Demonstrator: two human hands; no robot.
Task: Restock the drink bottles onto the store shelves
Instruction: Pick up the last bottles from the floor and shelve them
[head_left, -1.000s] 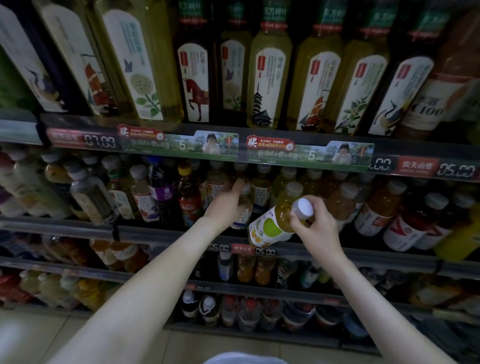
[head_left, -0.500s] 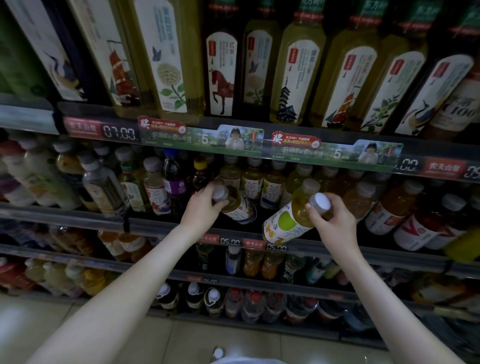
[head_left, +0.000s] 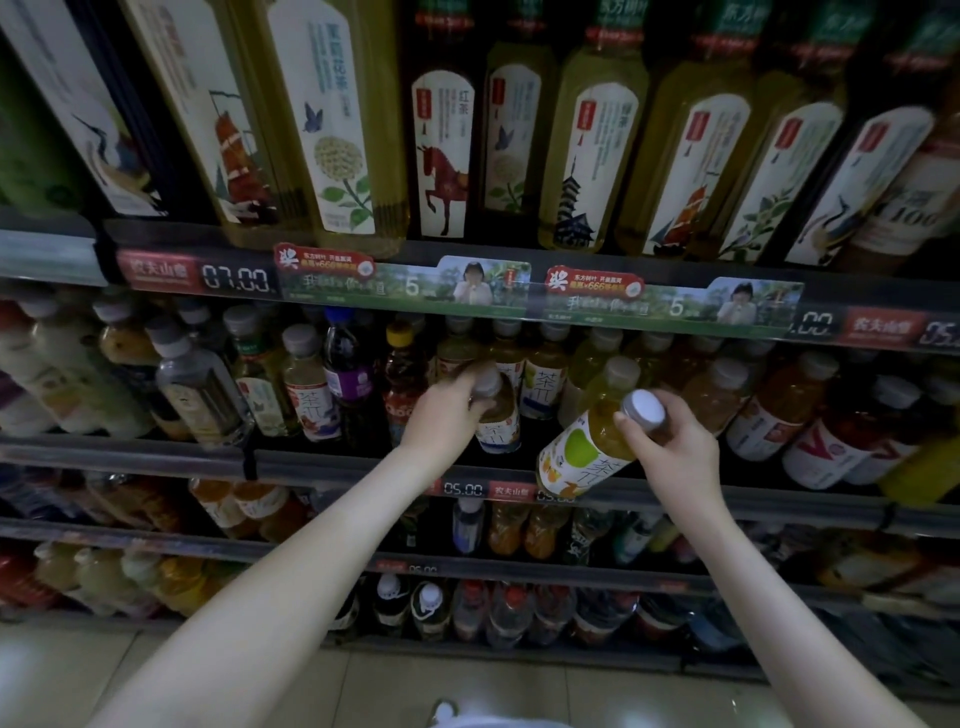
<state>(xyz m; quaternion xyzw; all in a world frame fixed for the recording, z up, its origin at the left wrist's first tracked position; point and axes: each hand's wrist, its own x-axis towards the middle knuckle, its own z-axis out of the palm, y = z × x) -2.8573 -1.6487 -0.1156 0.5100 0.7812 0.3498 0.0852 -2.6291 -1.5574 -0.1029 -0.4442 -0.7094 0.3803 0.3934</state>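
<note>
My right hand grips the neck of a yellow-green tea bottle with a grey cap and a green-apple label. The bottle is tilted, its base at the front edge of the middle shelf. My left hand grips the top of an amber tea bottle with a white label, which stands at the front of the same shelf among other small bottles.
Tall tea bottles fill the upper shelf above a price rail. Small bottles crowd the middle shelf to left and right. Two lower shelves hold more drinks. The tiled floor lies below.
My left hand took hold of the amber bottle, drew it to the shelf's front and brought it upright. My right hand kept the tilted apple-label bottle almost still.
</note>
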